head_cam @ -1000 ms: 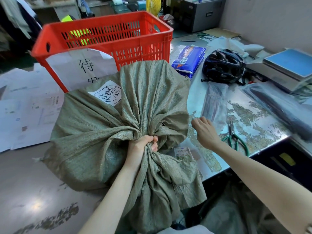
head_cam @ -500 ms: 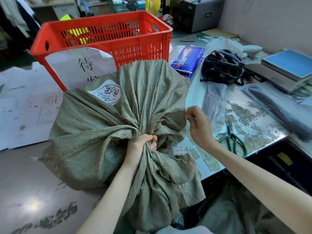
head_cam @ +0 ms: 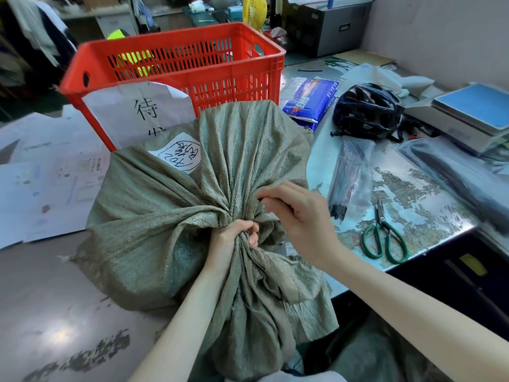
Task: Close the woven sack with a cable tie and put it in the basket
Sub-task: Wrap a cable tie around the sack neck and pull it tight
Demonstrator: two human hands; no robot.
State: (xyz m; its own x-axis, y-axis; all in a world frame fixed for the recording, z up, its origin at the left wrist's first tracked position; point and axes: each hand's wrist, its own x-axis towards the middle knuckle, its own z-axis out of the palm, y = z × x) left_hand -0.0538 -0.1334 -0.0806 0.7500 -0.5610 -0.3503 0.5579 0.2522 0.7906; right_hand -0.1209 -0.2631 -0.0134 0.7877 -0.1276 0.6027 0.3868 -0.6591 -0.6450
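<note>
Left hand [head_cam: 234, 238] fisted around sack [head_cam: 165, 216] neck.

Two bare forearms, no sleeves

The left hand [head_cam: 234, 238] and right hand [head_cam: 300, 224] wear no gloves, rings or watch; both forearms are uncovered, running off toward 6 and 4 o'clock. A pale strip of garment shows at 6 o'clock.
</note>
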